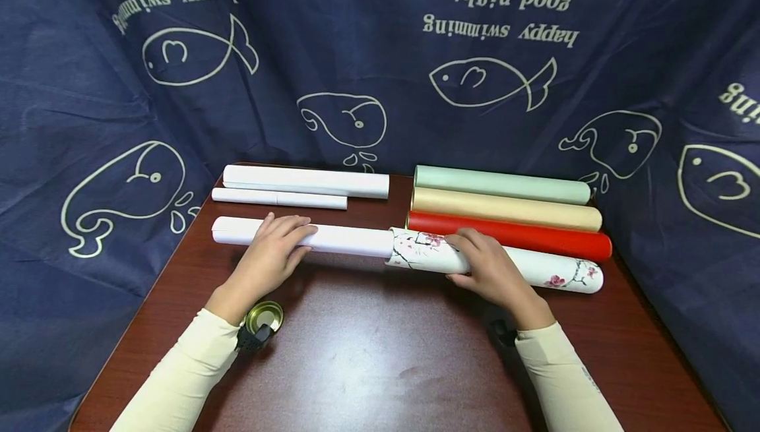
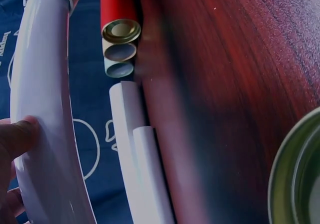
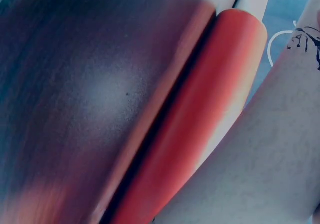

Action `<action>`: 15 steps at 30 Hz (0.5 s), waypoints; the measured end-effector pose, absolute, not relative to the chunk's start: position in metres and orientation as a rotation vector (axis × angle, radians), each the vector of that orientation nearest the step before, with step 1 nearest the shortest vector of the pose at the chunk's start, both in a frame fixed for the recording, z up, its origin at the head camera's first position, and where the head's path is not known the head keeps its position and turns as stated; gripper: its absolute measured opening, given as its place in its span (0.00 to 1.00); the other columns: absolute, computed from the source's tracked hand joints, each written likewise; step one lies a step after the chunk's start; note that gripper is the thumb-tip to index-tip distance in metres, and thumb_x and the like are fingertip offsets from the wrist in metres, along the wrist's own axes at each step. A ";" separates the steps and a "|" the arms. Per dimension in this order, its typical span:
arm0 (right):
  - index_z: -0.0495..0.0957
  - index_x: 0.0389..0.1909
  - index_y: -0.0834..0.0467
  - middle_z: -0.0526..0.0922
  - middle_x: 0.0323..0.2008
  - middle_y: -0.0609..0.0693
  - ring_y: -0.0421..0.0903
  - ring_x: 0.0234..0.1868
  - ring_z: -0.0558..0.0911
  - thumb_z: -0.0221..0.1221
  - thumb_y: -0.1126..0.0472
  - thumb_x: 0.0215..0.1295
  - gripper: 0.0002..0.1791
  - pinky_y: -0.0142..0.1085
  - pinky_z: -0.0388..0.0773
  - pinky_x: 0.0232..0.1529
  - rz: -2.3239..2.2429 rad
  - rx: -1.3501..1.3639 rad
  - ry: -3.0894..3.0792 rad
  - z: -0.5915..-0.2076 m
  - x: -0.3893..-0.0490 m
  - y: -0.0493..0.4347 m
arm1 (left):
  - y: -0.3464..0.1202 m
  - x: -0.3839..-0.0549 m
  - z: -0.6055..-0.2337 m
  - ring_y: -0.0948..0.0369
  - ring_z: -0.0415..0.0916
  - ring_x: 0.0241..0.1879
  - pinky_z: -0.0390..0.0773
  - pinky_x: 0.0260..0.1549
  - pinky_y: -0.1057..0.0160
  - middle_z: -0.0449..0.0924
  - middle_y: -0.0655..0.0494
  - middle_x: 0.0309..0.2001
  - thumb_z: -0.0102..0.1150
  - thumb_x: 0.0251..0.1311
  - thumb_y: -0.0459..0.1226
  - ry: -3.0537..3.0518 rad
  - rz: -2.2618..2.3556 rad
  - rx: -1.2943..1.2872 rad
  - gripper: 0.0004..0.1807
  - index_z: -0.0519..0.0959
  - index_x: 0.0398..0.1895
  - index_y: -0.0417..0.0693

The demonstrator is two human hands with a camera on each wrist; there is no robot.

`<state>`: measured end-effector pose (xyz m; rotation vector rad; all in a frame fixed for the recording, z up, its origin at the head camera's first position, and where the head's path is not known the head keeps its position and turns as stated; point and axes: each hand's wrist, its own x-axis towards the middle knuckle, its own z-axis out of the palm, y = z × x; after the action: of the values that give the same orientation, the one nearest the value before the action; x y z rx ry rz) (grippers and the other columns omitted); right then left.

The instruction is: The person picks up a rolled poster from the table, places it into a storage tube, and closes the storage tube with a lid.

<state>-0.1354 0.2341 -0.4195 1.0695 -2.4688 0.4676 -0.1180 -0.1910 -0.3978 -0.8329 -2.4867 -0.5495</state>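
My left hand (image 1: 276, 247) grips a long white paper roll (image 1: 350, 241), thumb below and fingers over the top. The roll's right end sits inside the open left mouth of a white mailing tube (image 1: 534, 266) printed with plum blossoms. Around that tube's middle, my right hand (image 1: 483, 264) has its fingers on top and its thumb on the near side. In the left wrist view, the roll (image 2: 42, 84) runs up into the tube's rim (image 2: 72, 1). Beside my left wrist lies a round gold metal lid (image 1: 264, 316).
Behind the blossom tube lie a red tube (image 1: 558, 239), a tan tube (image 1: 505, 208) and a pale green tube (image 1: 505, 185), side by side. A thick white roll (image 1: 309, 180) and a thinner one (image 1: 279, 198) lie at the back left. A blue printed curtain (image 1: 356, 36) hangs behind the table (image 1: 356, 353).
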 end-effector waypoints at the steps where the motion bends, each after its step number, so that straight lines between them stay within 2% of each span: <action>1: 0.74 0.57 0.58 0.76 0.52 0.57 0.58 0.45 0.78 0.78 0.59 0.41 0.38 0.53 0.75 0.48 0.466 1.062 -2.470 -0.420 -0.135 0.234 | -0.190 -0.118 -0.398 0.43 0.72 0.58 0.58 0.61 0.30 0.78 0.44 0.56 0.69 0.57 0.32 -2.482 -0.545 -0.836 0.20 0.80 0.54 0.46; 15: 0.74 0.56 0.58 0.77 0.51 0.57 0.58 0.45 0.78 0.79 0.60 0.38 0.39 0.54 0.75 0.46 0.474 1.079 -2.427 -0.421 -0.132 0.230 | -0.179 -0.114 -0.394 0.45 0.72 0.58 0.58 0.62 0.33 0.78 0.45 0.56 0.70 0.56 0.32 -2.437 -0.484 -0.917 0.22 0.81 0.55 0.47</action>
<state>-0.1324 0.2303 -0.4213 1.0789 -2.4274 0.4738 -0.1144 -0.1791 -0.3937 -0.9167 -2.4374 -0.4839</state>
